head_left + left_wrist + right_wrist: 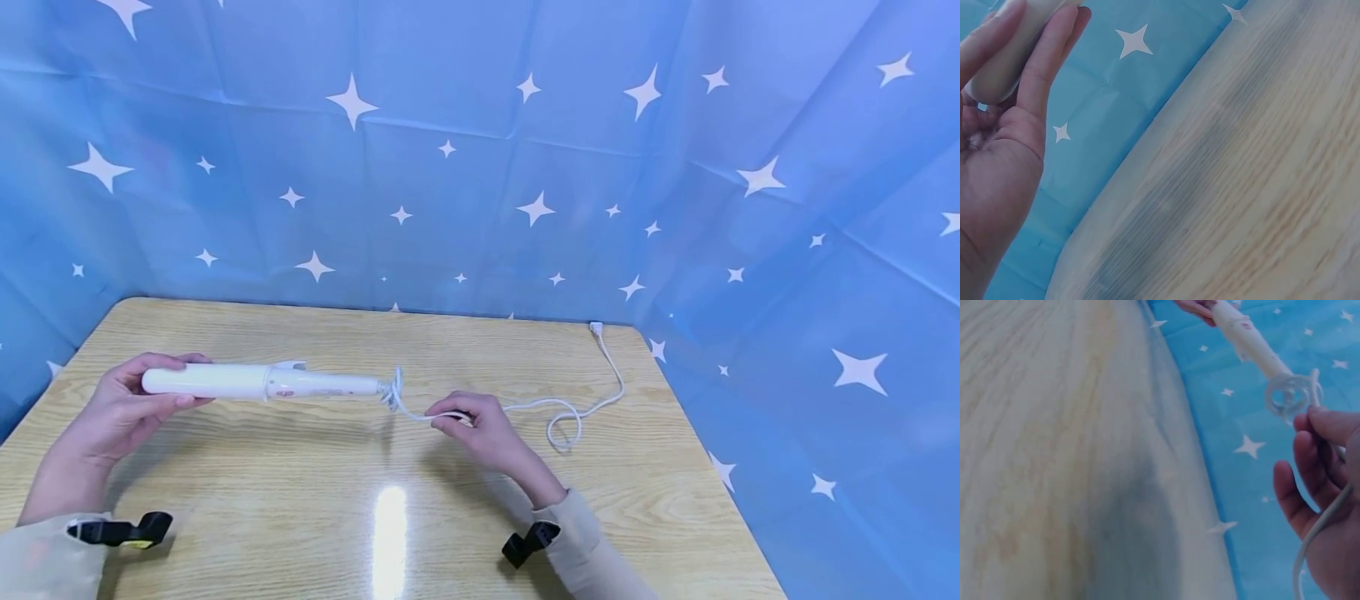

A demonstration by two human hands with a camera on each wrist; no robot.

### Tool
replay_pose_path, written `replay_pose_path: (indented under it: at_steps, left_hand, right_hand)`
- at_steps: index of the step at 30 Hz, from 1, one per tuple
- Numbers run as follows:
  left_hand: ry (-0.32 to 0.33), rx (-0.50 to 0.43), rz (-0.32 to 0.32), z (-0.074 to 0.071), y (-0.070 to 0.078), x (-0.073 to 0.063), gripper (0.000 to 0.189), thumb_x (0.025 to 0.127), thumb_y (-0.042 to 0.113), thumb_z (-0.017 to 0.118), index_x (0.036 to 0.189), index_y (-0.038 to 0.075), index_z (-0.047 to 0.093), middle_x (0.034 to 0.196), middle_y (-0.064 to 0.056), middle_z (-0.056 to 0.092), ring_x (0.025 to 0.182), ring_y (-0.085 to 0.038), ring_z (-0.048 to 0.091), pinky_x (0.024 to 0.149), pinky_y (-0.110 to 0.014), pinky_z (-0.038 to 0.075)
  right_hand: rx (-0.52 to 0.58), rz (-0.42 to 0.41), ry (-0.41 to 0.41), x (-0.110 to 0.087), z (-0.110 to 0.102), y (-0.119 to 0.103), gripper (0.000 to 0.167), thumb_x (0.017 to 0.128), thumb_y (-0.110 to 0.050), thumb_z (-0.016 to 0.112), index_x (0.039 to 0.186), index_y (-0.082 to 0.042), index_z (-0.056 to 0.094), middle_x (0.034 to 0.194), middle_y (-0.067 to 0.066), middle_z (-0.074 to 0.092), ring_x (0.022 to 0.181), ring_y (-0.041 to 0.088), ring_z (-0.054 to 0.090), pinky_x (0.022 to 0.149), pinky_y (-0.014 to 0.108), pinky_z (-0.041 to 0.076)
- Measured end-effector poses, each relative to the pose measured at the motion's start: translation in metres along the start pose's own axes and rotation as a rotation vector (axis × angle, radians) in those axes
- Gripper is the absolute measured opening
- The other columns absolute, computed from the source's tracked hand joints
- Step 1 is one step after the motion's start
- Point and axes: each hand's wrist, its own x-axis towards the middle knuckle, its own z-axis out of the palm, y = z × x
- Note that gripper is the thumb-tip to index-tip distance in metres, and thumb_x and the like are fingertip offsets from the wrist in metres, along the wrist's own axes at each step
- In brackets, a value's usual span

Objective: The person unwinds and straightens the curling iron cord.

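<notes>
A white curling iron, by its look, is held level above the table, its thick rounded end to the left. My left hand grips that end between thumb and fingers; the left wrist view shows the rounded tip against the palm. From the thin end at right comes a white cord, with a few loops of it bunched close to the iron. My right hand pinches the cord a short way from those loops, thumb against index finger. In the right wrist view its other fingers are loosely bent.
The cord runs on across the wooden table, makes one loose loop, and ends in a white plug at the back right edge. A blue cloth with white stars hangs behind and beside the table.
</notes>
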Motion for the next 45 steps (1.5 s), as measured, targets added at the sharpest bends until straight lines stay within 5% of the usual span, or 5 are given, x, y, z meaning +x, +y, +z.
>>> replay_pose_path:
  at_steps: [9, 20, 28, 41, 45]
  left_hand:
    - [-0.054, -0.052, 0.012, -0.003, 0.004, 0.002, 0.051, 0.091, -0.034, 0.041, 0.127, -0.008, 0.065, 0.139, -0.019, 0.061, 0.128, -0.027, 0.059, 0.093, -0.046, 0.059]
    - [-0.028, 0.003, 0.036, -0.003, 0.006, -0.002, 0.055, 0.086, -0.040, 0.039, 0.124, -0.010, 0.065, 0.136, -0.019, 0.063, 0.126, -0.025, 0.060, 0.090, -0.046, 0.060]
    - [-0.038, 0.019, 0.046, -0.006, 0.007, -0.005, 0.056, 0.085, -0.041, 0.038, 0.125, -0.011, 0.064, 0.136, -0.018, 0.063, 0.125, -0.026, 0.061, 0.089, -0.044, 0.061]
    - [-0.039, 0.036, 0.022, -0.009, 0.009, -0.007, 0.054, 0.087, -0.039, 0.039, 0.125, -0.011, 0.065, 0.138, -0.017, 0.063, 0.125, -0.025, 0.061, 0.090, -0.043, 0.061]
    - [-0.039, 0.047, 0.003, -0.007, 0.007, -0.004, 0.054, 0.086, -0.039, 0.040, 0.124, -0.010, 0.066, 0.137, -0.016, 0.063, 0.125, -0.024, 0.061, 0.090, -0.043, 0.061]
  right_hand:
    - [0.018, 0.033, 0.180, -0.005, -0.026, -0.005, 0.013, 0.095, 0.013, 0.064, 0.104, 0.009, 0.072, 0.091, 0.019, 0.069, 0.068, 0.006, 0.051, 0.057, 0.018, 0.045]
    - [-0.047, 0.092, 0.151, -0.017, -0.040, -0.023, 0.011, 0.096, 0.009, 0.065, 0.104, 0.011, 0.072, 0.090, 0.021, 0.070, 0.069, 0.006, 0.053, 0.057, 0.019, 0.046]
    - [-0.124, 0.121, 0.171, -0.022, -0.046, -0.022, 0.011, 0.096, 0.008, 0.066, 0.103, 0.011, 0.073, 0.096, 0.022, 0.073, 0.076, 0.023, 0.064, 0.067, 0.019, 0.054]
    - [-0.178, 0.161, 0.218, -0.028, -0.060, 0.015, 0.013, 0.097, -0.006, 0.070, 0.107, -0.003, 0.078, 0.092, 0.009, 0.073, 0.058, 0.006, 0.046, 0.051, 0.020, 0.040]
    - [-0.216, 0.187, 0.255, -0.027, -0.064, 0.003, 0.012, 0.096, 0.001, 0.069, 0.106, 0.002, 0.076, 0.090, 0.014, 0.072, 0.054, 0.004, 0.039, 0.047, 0.020, 0.035]
